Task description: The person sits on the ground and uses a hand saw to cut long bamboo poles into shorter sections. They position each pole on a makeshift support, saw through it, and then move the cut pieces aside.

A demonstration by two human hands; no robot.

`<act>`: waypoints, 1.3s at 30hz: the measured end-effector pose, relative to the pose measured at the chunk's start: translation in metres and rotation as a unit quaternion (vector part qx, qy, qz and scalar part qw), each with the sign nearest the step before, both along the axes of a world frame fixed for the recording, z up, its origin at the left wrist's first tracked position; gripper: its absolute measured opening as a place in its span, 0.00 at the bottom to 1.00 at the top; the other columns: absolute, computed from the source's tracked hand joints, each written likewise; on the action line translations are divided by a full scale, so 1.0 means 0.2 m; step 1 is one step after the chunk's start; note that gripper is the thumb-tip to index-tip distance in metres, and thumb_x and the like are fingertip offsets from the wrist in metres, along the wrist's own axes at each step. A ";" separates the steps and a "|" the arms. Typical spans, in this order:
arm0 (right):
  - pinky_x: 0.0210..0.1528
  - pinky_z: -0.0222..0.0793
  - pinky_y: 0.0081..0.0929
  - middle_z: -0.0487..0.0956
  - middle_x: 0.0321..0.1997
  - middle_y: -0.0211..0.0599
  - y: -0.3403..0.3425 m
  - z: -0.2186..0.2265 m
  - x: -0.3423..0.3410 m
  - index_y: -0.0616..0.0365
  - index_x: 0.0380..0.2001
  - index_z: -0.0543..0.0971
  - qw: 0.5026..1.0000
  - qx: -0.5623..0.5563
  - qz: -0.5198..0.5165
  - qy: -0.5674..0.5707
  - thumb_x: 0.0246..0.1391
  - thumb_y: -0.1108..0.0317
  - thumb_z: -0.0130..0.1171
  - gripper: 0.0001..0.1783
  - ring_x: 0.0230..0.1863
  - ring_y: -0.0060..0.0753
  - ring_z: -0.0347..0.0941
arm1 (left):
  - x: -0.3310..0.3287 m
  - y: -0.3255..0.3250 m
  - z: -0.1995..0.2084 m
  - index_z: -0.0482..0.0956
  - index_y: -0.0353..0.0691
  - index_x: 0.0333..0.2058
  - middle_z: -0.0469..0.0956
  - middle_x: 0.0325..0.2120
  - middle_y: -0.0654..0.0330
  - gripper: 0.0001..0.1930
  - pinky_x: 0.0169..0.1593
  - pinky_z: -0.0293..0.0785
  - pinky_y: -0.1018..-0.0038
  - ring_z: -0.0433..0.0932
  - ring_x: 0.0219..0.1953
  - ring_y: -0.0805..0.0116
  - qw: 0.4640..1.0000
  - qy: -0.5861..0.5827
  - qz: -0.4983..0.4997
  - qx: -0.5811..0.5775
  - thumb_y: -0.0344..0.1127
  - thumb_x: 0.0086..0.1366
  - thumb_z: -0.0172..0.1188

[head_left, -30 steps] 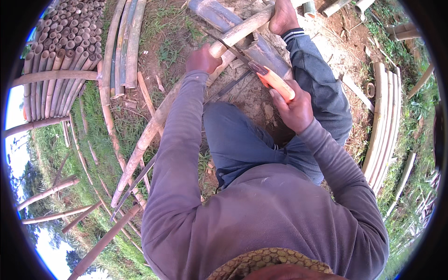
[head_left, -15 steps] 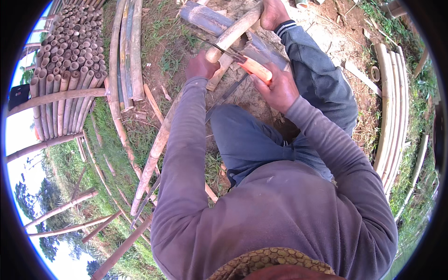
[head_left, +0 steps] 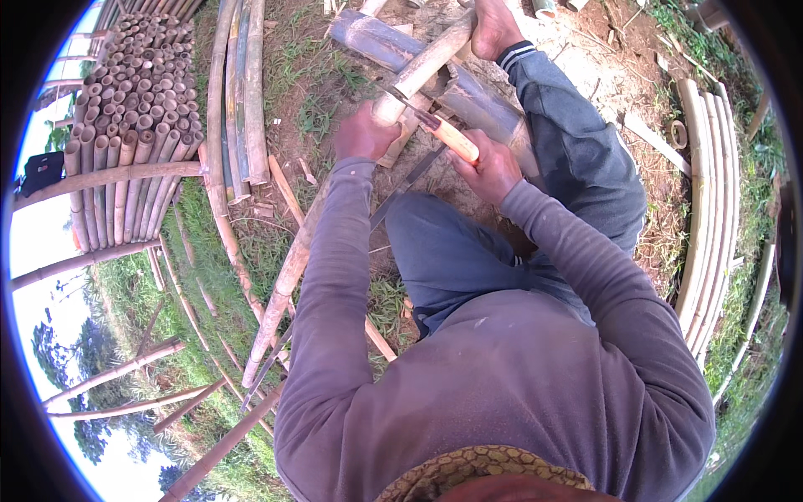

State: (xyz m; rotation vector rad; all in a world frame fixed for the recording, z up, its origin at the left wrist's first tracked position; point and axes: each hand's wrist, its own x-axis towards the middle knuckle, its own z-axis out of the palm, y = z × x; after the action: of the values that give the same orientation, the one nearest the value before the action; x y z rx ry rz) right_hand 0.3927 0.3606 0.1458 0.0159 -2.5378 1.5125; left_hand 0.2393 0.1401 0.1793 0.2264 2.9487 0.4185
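Bamboo pole (head_left: pixel 335 213) runs past our left knee to a foot (head_left: pixel 493 25) pinning its far end on a split bamboo trunk (head_left: pixel 468 88) laid on the ground. We judge it stiff and fairly light for its length, the tan skin smooth and likely slippery, so it wants a full-palm grip close to the cut. Our left hand (head_left: pixel 361 134) is wrapped around the pole; our right hand (head_left: pixel 493 167) is closed on the knife (head_left: pixel 435 130), its orange handle in the fist and the blade biting into the pole just beyond the left hand. Farther left, long poles (head_left: pixel 234 100) lie by stacked bamboo (head_left: pixel 125 109); pale slats (head_left: pixel 711 192) curve along the right.
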 end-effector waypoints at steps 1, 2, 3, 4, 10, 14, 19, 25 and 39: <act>0.46 0.78 0.54 0.84 0.43 0.54 0.05 -0.04 0.09 0.58 0.56 0.76 0.999 0.025 0.009 -0.022 0.61 0.53 0.69 0.27 0.44 0.62 0.83 | 0.04 0.02 0.08 0.84 0.42 0.51 0.86 0.48 0.47 0.33 0.52 0.81 0.54 0.86 0.50 0.46 1.000 -0.002 0.006 0.018 0.54 0.50 0.77; 0.47 0.78 0.53 0.83 0.46 0.53 0.10 -0.07 0.17 0.58 0.57 0.76 0.998 0.053 0.022 -0.039 0.60 0.53 0.70 0.29 0.48 0.60 0.83 | 0.10 0.06 0.16 0.84 0.44 0.53 0.87 0.47 0.47 0.33 0.51 0.82 0.54 0.86 0.49 0.45 1.000 0.022 -0.006 -0.012 0.54 0.50 0.77; 0.49 0.78 0.51 0.81 0.51 0.52 0.14 -0.09 0.23 0.59 0.59 0.75 0.995 0.095 0.026 -0.022 0.59 0.54 0.71 0.31 0.52 0.58 0.81 | 0.13 0.07 0.16 0.82 0.45 0.54 0.87 0.45 0.47 0.34 0.51 0.81 0.54 0.87 0.47 0.44 1.000 0.004 0.007 0.019 0.54 0.50 0.77; 0.52 0.77 0.48 0.79 0.55 0.51 0.18 -0.09 0.29 0.60 0.61 0.74 0.990 0.137 0.025 0.000 0.59 0.55 0.72 0.33 0.56 0.57 0.79 | 0.19 0.12 0.25 0.77 0.46 0.58 0.87 0.42 0.45 0.37 0.50 0.82 0.54 0.87 0.46 0.43 0.996 0.004 -0.016 0.084 0.54 0.51 0.77; 0.57 0.78 0.35 0.80 0.55 0.38 0.09 0.27 0.09 0.65 0.67 0.70 0.912 -0.390 -0.019 -0.124 0.72 0.62 0.64 0.28 0.54 0.32 0.77 | 0.60 0.39 0.37 0.56 0.40 0.68 0.83 0.39 0.35 0.49 0.47 0.79 0.46 0.85 0.43 0.33 0.964 -0.083 -0.091 0.234 0.47 0.53 0.74; 0.50 0.81 0.29 0.82 0.52 0.39 0.22 0.26 0.04 0.62 0.61 0.75 0.865 -0.472 -0.050 -0.165 0.70 0.62 0.66 0.23 0.47 0.31 0.82 | 0.74 0.29 0.37 0.56 0.37 0.71 0.76 0.58 0.36 0.50 0.65 0.71 0.50 0.76 0.61 0.36 0.930 0.064 -0.083 0.352 0.43 0.55 0.75; 0.48 0.85 0.37 0.83 0.50 0.42 0.71 0.54 -0.16 0.63 0.57 0.79 0.906 -0.396 -0.126 -0.084 0.69 0.55 0.65 0.24 0.47 0.38 0.83 | 1.13 -0.50 0.31 0.63 0.34 0.68 0.65 0.68 0.41 0.46 0.76 0.51 0.45 0.61 0.73 0.41 0.874 0.441 0.160 0.127 0.46 0.56 0.76; 0.50 0.82 0.36 0.85 0.51 0.39 1.65 0.57 -0.36 0.54 0.58 0.82 0.891 -0.354 -0.285 -0.023 0.61 0.41 0.72 0.33 0.49 0.36 0.84 | 1.80 -1.29 -0.02 0.63 0.42 0.71 0.62 0.70 0.46 0.51 0.77 0.49 0.42 0.57 0.75 0.41 0.893 0.264 0.355 -0.082 0.44 0.49 0.78; 0.74 0.59 0.49 0.62 0.81 0.45 -0.09 0.54 0.20 0.51 0.82 0.49 0.813 -0.533 0.193 -0.132 0.68 0.28 0.51 0.55 0.76 0.49 0.63 | 0.94 -0.38 0.65 0.79 0.43 0.55 0.83 0.43 0.56 0.40 0.49 0.79 0.55 0.84 0.43 0.50 0.958 0.283 -0.023 0.047 0.58 0.47 0.82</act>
State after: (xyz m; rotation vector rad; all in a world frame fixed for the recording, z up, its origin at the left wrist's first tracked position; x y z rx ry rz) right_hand 0.4332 0.3428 0.2536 0.1790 -1.4949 3.0556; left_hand 0.4268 0.0636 0.3102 0.5026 3.4715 0.5706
